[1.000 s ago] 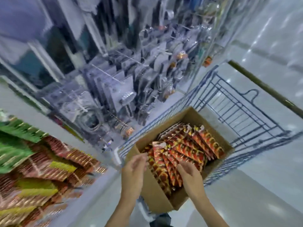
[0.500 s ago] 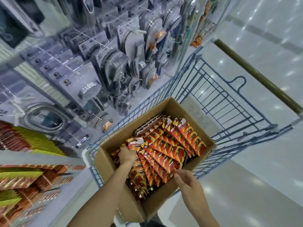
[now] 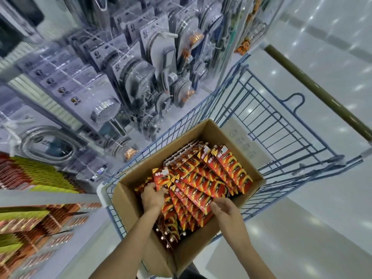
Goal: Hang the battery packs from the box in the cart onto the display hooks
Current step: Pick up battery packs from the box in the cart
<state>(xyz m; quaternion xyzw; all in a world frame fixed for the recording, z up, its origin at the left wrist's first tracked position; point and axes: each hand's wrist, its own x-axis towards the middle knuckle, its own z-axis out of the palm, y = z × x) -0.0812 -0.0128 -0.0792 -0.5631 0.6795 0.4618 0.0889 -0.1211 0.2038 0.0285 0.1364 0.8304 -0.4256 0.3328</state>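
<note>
Head view shows the left hand (image 3: 153, 198) curled round one raised pack (image 3: 162, 177) at the left of the box (image 3: 128, 200) in the cart (image 3: 261, 117). The right hand (image 3: 225, 210) hangs loosely open at the near rim, holding nothing. The battery packs (image 3: 203, 184) overlap like shingles, so lifting one may drag neighbours out. A hard tug might also tear its hang tab before it reaches the display hooks (image 3: 78, 213).

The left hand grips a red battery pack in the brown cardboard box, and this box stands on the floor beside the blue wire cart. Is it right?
In the head view the brown cardboard box stands inside the blue wire cart, not on the floor. The left hand does grip a red battery pack in the box.
</note>
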